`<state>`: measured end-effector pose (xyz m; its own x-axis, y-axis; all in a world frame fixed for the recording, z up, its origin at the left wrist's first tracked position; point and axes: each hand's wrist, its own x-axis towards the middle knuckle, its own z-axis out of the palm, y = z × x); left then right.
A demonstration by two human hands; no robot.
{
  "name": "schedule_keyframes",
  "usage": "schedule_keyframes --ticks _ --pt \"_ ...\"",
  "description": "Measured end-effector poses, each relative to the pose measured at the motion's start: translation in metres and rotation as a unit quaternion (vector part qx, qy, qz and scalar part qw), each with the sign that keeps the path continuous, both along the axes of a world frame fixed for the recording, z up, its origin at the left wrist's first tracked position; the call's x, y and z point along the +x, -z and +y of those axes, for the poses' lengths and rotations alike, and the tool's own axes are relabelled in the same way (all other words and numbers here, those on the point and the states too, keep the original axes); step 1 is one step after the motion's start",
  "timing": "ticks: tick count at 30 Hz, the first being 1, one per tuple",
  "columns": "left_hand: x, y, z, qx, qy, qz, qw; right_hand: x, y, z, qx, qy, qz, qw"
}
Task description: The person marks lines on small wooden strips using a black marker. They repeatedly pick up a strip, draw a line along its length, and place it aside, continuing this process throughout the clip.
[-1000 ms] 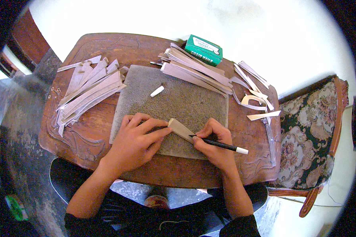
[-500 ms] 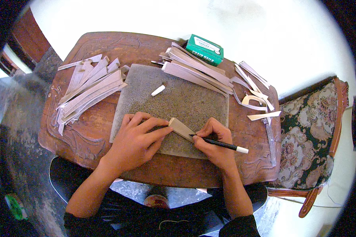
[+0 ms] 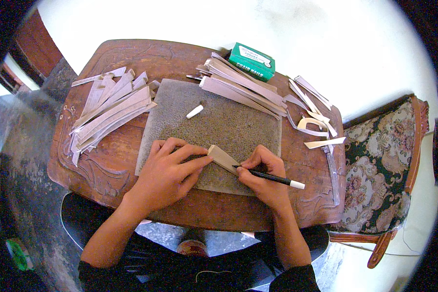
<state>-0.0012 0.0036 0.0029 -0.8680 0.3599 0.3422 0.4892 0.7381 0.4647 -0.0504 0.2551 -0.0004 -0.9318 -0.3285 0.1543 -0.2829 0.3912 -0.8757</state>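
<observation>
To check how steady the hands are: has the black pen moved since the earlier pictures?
No, not visibly: judged against the wooden table, the black pen keeps its place in the right hand, its tip by the pale strip.

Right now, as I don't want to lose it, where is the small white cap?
In the head view, the cap lies on the mat, left of centre, beyond the left hand, near the middle strips.

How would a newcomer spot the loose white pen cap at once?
On the carved wooden table lies a grey-brown mat. The pen cap rests on its far half, left of centre, beyond the left hand. It is a short white cylinder, unlike the long flat strips bundled nearby.
</observation>
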Motion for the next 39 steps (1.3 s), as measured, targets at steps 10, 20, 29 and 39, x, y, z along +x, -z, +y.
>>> schedule_keyframes --ticks 10,20,29,39 --pt "0.0 0.0 0.0 0.004 0.0 0.001 1.0 0.0 0.001 0.0 -0.008 0.003 -0.005 1.0" --pt "0.0 0.003 0.002 -0.004 -0.002 0.011 1.0 0.004 -0.002 0.011 -0.018 0.017 0.002 1.0" --pt "-0.001 -0.002 0.002 -0.003 -0.002 0.008 1.0 0.003 -0.004 0.009 -0.01 -0.002 -0.006 1.0" --pt "0.0 -0.002 0.001 -0.007 -0.003 0.006 1.0 0.002 -0.001 0.01 -0.001 -0.007 -0.004 1.0"
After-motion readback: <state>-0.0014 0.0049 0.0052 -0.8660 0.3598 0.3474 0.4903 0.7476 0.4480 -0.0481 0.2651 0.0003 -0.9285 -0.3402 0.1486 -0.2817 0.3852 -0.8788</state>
